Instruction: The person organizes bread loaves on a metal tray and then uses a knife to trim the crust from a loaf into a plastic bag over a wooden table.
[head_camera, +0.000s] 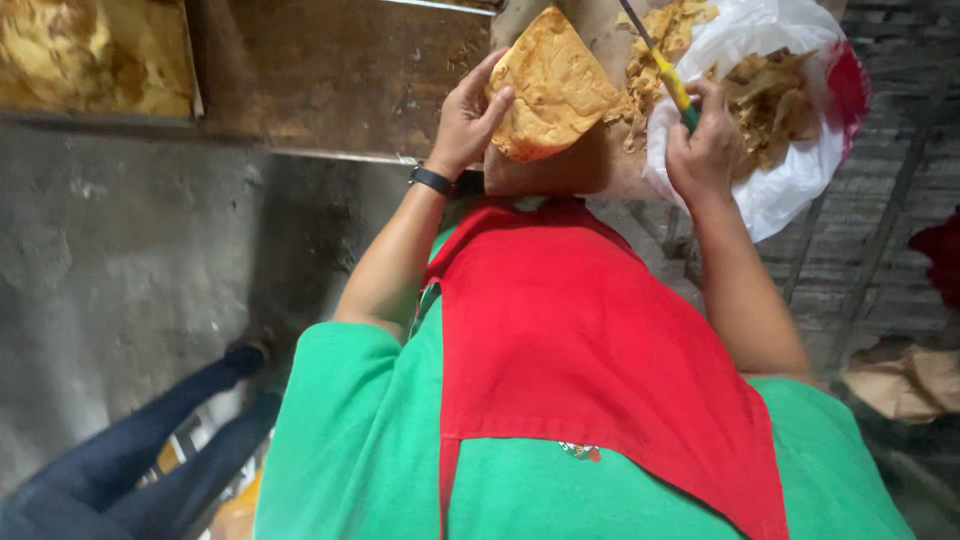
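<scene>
The left hand (468, 118) holds a tan, wedge-shaped slab (553, 85) by its lower left edge, thumb laid across the face and fingers curled behind it. The right hand (703, 143) is closed around the green-and-yellow handle of a knife (662, 68); its thin blade points up and away — toward the top edge of the view. Just beside that hand lies a white plastic bag (790, 185) heaped with brownish shavings (768, 95). Both hands work over a worn wooden table (340, 80). A black wristband (431, 181) sits on the left wrist, and a red apron (590, 340) hangs over a green shirt (345, 450) — filling the lower view.
</scene>
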